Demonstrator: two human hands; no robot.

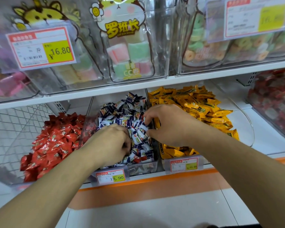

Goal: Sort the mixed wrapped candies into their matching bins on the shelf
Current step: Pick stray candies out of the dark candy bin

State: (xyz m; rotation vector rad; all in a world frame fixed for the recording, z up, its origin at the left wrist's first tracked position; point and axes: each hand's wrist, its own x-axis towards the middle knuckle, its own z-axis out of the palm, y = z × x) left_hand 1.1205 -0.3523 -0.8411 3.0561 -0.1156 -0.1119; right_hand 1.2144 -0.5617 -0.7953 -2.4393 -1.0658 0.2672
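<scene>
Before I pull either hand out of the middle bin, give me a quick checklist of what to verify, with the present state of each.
1. Both hands in the middle bin: ok; left hand and right hand are down among the blue-and-white candies.
2. Stray still to remove: not ok; a red candy lies among the blue-and-white ones near the front wall.
3. Left hand's grasp: cannot tell; its fingers are curled into the pile, contents hidden.
4. Right hand's grasp: cannot tell; a yellow wrapper shows by its fingers at the divider, but hold is unclear.
5. Destination bins reachable: ok; red candies lie left, yellow candies right.
</scene>
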